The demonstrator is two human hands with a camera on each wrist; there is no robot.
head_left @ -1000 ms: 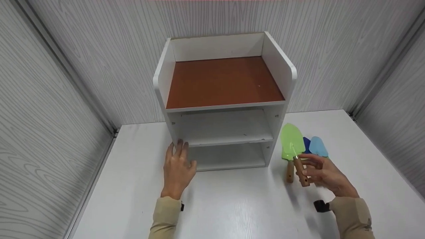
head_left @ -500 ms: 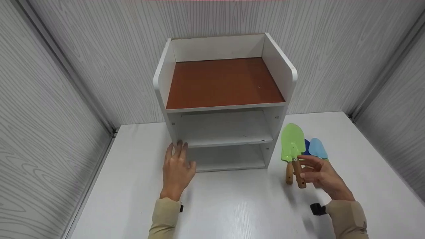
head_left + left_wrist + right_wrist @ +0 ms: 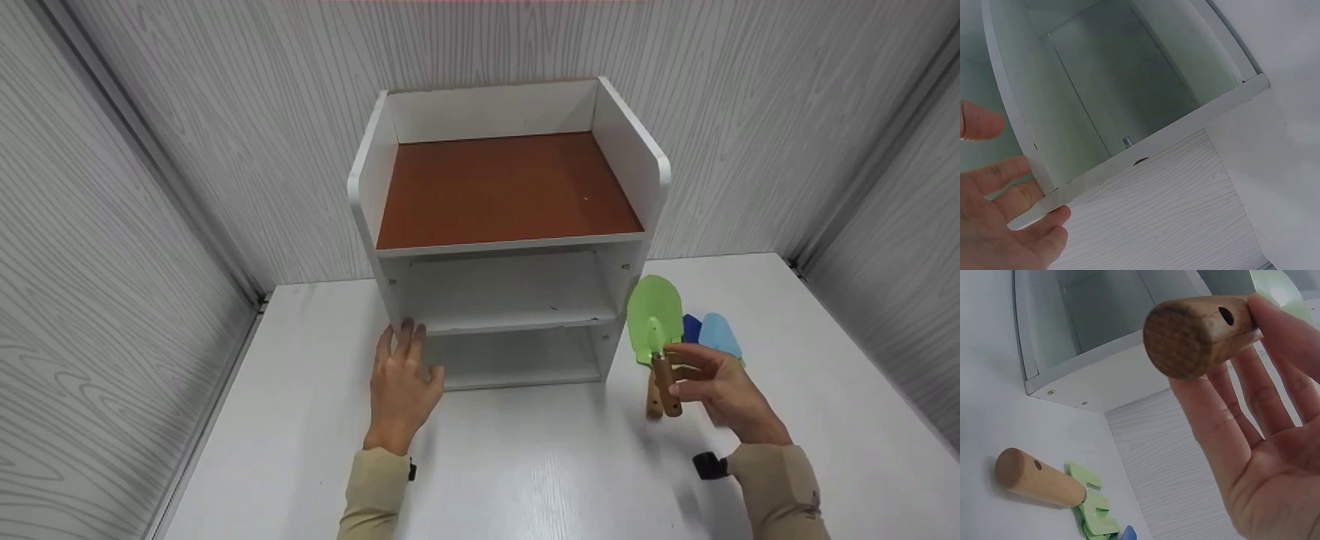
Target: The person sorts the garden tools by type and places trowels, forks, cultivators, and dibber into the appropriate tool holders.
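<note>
at white shelf [image 3: 510, 289] | right hand [image 3: 724, 386] pinches green trowel [image 3: 661, 364] | left hand [image 3: 405, 386] spread, touching shelf

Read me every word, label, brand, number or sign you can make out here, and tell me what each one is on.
Readable text: none in any view.
Too small to read: a dark mark on the right sleeve, possibly lettering or a logo.
No lettering shows on the green trowel or the white shelf unit.
</note>
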